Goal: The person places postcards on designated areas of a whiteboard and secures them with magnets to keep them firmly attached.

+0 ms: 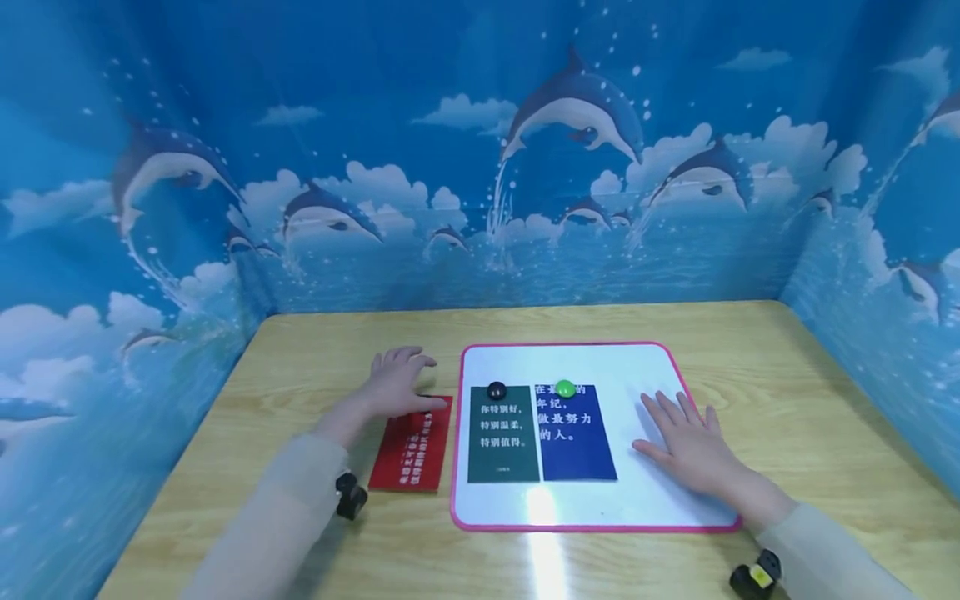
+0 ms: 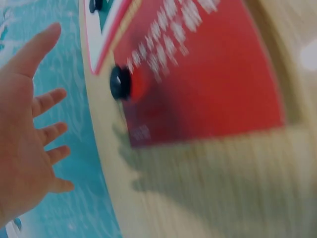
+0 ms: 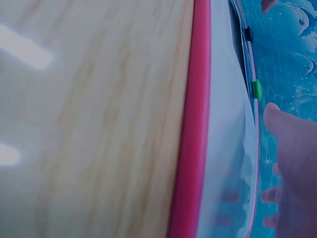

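Note:
Spread fingers and thumb show on my left hand point(image 1: 396, 385), which hovers over the top of a red card point(image 1: 414, 450) with white lettering. In the left wrist view a black round magnet point(image 2: 120, 83) sits at that card's far edge; the hand hides it in the head view. My right hand point(image 1: 690, 448) is held over the right part of a pink-rimmed whiteboard point(image 1: 630, 508), fingers spread. On the board a green card point(image 1: 504, 454) has a black magnet point(image 1: 497, 390) at its top. Beside it a blue card point(image 1: 577, 454) bears a green magnet point(image 1: 566, 388).
A light wooden table point(image 1: 345, 342) carries everything, the red card lying left of the board. Dolphin-printed blue curtains point(image 1: 420, 275) stand along the table's back and both sides. Small black cameras point(image 1: 350, 496) are worn at the wrists.

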### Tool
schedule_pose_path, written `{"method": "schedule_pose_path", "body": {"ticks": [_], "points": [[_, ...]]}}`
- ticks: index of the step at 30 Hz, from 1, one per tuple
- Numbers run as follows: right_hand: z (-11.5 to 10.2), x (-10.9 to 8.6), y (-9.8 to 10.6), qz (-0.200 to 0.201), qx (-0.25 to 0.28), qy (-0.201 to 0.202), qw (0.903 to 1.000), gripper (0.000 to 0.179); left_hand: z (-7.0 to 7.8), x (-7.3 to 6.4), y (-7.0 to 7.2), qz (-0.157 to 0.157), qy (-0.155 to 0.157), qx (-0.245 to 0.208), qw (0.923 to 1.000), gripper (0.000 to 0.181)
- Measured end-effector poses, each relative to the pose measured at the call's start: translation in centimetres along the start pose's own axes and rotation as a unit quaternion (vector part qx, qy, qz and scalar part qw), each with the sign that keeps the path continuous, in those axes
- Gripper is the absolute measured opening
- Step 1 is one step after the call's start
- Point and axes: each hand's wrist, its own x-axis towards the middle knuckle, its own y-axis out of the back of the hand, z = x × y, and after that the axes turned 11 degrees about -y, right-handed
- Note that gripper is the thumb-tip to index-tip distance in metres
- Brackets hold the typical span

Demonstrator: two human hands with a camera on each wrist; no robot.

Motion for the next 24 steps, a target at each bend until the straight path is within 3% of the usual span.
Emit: {"method": "schedule_pose_path", "body": {"ticks": [7,12,17,24], "points": [[1.3,-0.6,0.1,-0.003,-0.002,-0.013,0.9999,0.076,-2.6,-2.4,-0.3,-0.021,-0.006,-0.002,0.9998,0.081],[1.7,-0.8,0.3,-0.004,-0.004,-0.021,0.9998,0.078,-4.1,-3.9,-0.6,-0.052,-0.008,0.013,0.9985,0.101],[2.2,-0.9,0.3,0.0,-0.009,-0.02,0.9997,0.08,-4.6,-4.6,-1.1,-0.084,0.001,0.031,0.996,0.115],[2.6,-0.7,0.2,-0.003,-0.016,-0.022,0.9996,0.081,-4.5,-4.6,-1.4,-0.079,0.006,0.031,0.9963,0.112]]}}
